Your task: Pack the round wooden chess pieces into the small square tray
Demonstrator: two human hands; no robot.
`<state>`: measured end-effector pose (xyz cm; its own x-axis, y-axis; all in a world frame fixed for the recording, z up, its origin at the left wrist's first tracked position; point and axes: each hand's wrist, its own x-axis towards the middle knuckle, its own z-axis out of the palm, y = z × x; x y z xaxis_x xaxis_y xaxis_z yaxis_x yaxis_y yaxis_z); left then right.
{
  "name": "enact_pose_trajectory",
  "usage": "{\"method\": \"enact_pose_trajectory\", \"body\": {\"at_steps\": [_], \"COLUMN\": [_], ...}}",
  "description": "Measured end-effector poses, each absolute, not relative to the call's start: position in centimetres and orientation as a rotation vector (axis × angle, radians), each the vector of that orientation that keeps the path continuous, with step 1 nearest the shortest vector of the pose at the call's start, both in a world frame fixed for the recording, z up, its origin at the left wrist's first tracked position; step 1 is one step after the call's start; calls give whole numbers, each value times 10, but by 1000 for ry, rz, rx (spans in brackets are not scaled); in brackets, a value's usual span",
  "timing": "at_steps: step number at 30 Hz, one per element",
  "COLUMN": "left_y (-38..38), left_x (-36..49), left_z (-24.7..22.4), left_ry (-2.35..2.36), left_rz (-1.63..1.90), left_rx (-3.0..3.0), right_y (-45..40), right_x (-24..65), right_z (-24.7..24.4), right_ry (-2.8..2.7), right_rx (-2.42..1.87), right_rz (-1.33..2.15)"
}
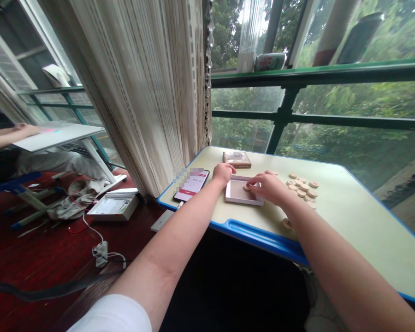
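A shallow open box [242, 200] with pale sides and a brown-grey floor lies on the cream table. My left hand [223, 173] is at its far left corner, fingers curled over the rim. Inside the box, my right hand [268, 186] pinches a round wooden game piece [246, 187] between thumb and fingers, at or just above the floor. To the right, several more round wooden pieces [302, 186] lie loosely grouped. One piece [287, 223] sits apart near the front edge, partly covered by my right forearm. Any markings on the pieces are too small to read.
Behind the box lies a flat brown patterned box [237, 159]. A phone [192, 184] with a timer rests at the table's left edge, cable attached. A blue groove [259, 233] runs along the front. Curtains, a green window rail and another person's table surround me.
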<state>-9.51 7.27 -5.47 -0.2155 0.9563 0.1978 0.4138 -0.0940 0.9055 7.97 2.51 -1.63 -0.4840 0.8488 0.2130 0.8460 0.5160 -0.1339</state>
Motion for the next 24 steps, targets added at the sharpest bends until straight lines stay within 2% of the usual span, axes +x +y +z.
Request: {"method": "enact_pose_trajectory", "body": {"at_steps": [12,19,24], "left_y": [59,58,56], "left_x": [-92,-92,-92], "left_z": [-42,-42,-41], "left_ry": [1702,1723,1714], "left_rz": [1175,1150,1143], "left_rx": [1573,1622,1697], "right_y": [26,19,20], "right_x": [78,72,72], "right_z": [-24,-19,-22], "right_ry": [-2539,-2445,-2476], "right_rx": [-1344,-1465,-1445], "right_rz": [-93,52,-15]}}
